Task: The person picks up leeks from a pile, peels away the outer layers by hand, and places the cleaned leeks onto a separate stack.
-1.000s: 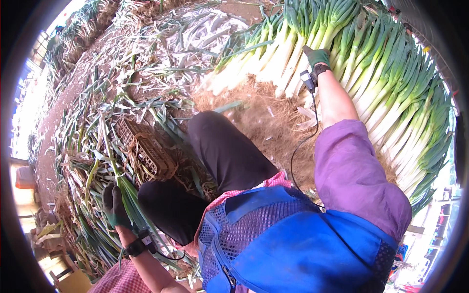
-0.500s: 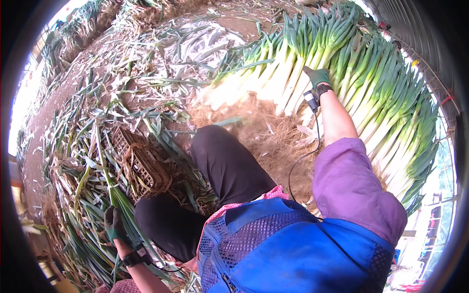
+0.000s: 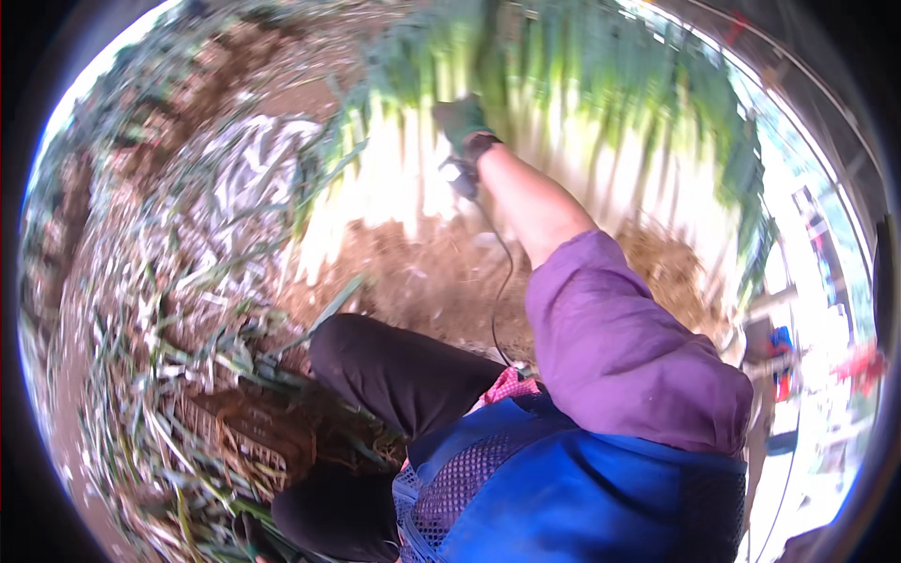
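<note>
Big green onions [image 3: 563, 122], white-stalked with green tops, lie side by side in a broad fanned row, their brown roots [image 3: 404, 253] toward me. My right hand [image 3: 460, 122], in a dark green glove with a strapped-on device and cable at the wrist, reaches out over the stalks where white turns green. Motion smears its fingers, so a grip cannot be made out. My left hand [image 3: 251, 537], gloved too, shows only in part at the lower edge, beside my bent knee and close to loose green leaves [image 3: 174, 497]; its fingers are mostly hidden.
A brown plastic crate [image 3: 253, 436] lies among stripped leaves left of my knees. Pale sheeting [image 3: 263, 159] and leaf scraps cover the ground farther off. Another row of onions [image 3: 122, 122] runs along the far left. Blurred red and blue items [image 3: 781, 352] stand at the right.
My view has swung to the right. My right arm stays stretched over the onion row, and my left hand has dropped mostly out of the picture at the lower edge.
</note>
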`<state>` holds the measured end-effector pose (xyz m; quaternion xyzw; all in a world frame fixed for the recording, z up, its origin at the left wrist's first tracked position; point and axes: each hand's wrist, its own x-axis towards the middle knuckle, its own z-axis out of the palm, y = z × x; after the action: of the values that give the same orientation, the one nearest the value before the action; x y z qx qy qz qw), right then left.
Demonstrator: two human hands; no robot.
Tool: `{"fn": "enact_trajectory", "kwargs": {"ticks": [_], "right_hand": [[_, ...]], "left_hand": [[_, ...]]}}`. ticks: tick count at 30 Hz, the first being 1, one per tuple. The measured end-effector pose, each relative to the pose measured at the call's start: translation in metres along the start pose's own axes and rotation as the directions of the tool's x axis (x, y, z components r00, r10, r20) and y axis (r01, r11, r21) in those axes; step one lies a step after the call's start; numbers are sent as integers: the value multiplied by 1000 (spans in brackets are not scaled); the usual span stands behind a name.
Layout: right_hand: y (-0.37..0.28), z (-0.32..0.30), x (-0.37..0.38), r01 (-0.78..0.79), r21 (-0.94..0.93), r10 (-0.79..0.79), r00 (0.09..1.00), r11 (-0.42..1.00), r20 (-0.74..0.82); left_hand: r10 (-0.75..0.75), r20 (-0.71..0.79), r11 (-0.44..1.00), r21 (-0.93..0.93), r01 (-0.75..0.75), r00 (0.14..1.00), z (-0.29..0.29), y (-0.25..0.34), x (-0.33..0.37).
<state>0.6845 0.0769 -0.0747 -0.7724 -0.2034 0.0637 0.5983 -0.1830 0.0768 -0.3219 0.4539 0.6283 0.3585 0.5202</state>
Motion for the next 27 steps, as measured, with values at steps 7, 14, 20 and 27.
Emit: {"fn": "enact_trajectory", "kwargs": {"ticks": [7, 14, 20, 27], "right_hand": [[-70, -201, 24, 179, -543, -277, 955, 820, -103], [-117, -397, -6, 338, -660, -615, 751, 671, -240], [-138, -555, -56, -168, -794, -531, 660, 584, -531], [34, -787, -41, -287, -726, -447, 631, 625, -634]], "left_hand": [[23, 115, 989, 143, -39, 993, 131, 87, 39], [60, 219, 977, 188, -102, 974, 216, 148, 23], [51, 285, 970, 215, -116, 957, 281, 180, 3], [25, 277, 961, 260, -99, 961, 321, 203, -21]]}}
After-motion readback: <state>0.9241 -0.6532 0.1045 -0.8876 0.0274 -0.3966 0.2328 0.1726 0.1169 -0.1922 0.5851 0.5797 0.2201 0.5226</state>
